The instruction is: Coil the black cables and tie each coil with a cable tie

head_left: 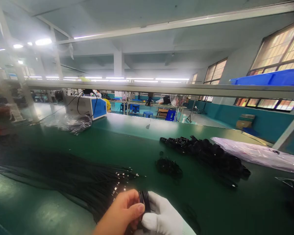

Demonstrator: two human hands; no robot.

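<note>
Close to the table's front edge, my bare left hand (123,210) and my white-gloved right hand (165,213) meet around a coiled black cable (144,197). Fingers of both hands are closed on the coil, and its lower part is hidden behind them. To the left lies a long bundle of straight black cables (71,176), their small pale ends pointing toward my left hand. Beyond my hands sits a small heap of black pieces (169,167), too dark to make out. A larger pile of coiled black cables (205,151) stretches behind it to the right.
The green table (117,140) carries a white-and-blue machine box (98,108) and a clear plastic bag (73,123) at the back left. Pinkish plastic wrapping (254,155) lies at the right. Overhead, a shelf rail (147,87) crosses the view, with a blue bin (271,77) on it.
</note>
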